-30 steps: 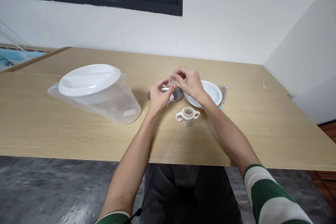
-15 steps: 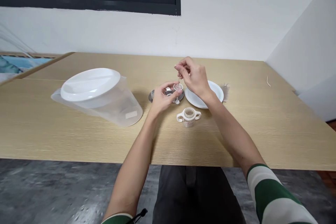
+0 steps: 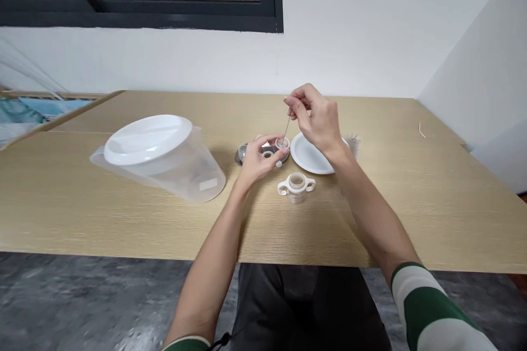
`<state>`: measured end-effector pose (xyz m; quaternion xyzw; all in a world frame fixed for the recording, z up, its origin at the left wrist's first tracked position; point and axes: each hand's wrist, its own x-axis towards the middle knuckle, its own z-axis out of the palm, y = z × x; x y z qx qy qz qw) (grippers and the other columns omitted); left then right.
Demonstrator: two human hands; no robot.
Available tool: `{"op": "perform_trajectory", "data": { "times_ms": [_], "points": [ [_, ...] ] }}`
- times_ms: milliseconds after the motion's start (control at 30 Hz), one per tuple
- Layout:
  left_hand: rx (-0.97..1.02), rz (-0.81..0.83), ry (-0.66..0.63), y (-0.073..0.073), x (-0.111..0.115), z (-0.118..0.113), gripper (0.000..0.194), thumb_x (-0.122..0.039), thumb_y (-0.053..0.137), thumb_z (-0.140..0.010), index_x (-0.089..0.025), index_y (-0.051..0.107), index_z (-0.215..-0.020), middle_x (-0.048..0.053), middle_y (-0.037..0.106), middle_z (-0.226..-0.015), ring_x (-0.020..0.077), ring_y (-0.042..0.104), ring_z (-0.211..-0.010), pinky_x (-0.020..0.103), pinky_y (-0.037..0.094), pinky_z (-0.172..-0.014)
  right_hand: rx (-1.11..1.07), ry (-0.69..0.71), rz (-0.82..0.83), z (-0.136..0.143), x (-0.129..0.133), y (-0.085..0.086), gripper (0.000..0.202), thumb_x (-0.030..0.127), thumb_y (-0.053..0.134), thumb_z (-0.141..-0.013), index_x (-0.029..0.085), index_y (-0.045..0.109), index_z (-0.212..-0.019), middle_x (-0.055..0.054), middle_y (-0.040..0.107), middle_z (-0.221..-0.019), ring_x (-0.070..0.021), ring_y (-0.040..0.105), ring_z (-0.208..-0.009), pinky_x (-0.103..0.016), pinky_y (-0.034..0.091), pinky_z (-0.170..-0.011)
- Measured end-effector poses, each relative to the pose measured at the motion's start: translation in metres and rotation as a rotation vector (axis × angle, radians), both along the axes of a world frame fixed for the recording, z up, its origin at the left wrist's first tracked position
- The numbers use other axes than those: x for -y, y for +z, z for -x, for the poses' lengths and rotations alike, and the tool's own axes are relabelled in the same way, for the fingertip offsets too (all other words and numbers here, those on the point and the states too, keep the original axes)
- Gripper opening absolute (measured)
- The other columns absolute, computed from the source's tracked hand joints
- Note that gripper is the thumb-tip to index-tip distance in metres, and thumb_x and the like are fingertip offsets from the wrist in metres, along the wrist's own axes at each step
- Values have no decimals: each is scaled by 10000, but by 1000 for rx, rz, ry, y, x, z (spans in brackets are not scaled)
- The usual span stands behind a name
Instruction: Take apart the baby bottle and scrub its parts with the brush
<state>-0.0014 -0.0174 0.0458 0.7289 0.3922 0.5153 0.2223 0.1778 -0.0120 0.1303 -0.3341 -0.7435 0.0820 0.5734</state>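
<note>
My left hand (image 3: 258,162) grips a small white ring-shaped piece (image 3: 282,144) between thumb and fingers, a little above the table. A small pale tab (image 3: 279,164) shows just below the thumb; what it belongs to is unclear. My right hand (image 3: 316,118) pinches a thin straight rod (image 3: 287,128), which slants down with its lower end in or at the ring piece. Under my left hand lies a shiny metal tray (image 3: 237,159) with small parts on it, partly hidden. Nearer to me stands a small clear cup with two white handles (image 3: 297,186).
A large translucent pitcher with a white lid (image 3: 154,145) stands at the left. Behind my right wrist lies a white plate (image 3: 308,154), with a greyish cloth-like piece (image 3: 353,145) at its edge. A thin white bent stick (image 3: 421,130) lies far right.
My right hand has moved slightly up and right, so the rod now leans more and shows more of its length. My left hand keeps its hold on the ring piece.
</note>
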Motion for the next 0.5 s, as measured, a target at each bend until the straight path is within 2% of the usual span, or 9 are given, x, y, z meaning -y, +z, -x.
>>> {"op": "perform_trajectory", "data": {
  "times_ms": [133, 333, 500],
  "points": [
    [-9, 6, 21, -2, 0, 0, 396, -418, 794, -798, -217, 767, -1138, 63, 742, -988, 198, 674, -859, 344, 533, -851, -35, -10, -55, -8, 4, 8, 414, 587, 455, -1015, 208, 622, -1018, 21, 607, -732, -94, 619, -661, -266, 536, -673],
    [-93, 36, 63, -12, -8, 1, 361, -367, 811, -775, -237, 775, -1110, 52, 755, -968, 214, 683, -873, 392, 519, -913, -148, -49, -175, -23, 20, 26, 371, 571, 464, -1015, 233, 616, -1029, 14, 630, -793, -108, 671, -744, -269, 578, -705],
    [-33, 20, 17, -11, -8, 2, 416, -344, 814, -770, -235, 754, -1167, 68, 754, -1078, 219, 697, -936, 374, 531, -909, -157, -68, -169, -26, 23, 26, 376, 590, 484, -1002, 245, 627, -1052, 19, 637, -792, -116, 675, -744, -286, 603, -714]
  ]
}}
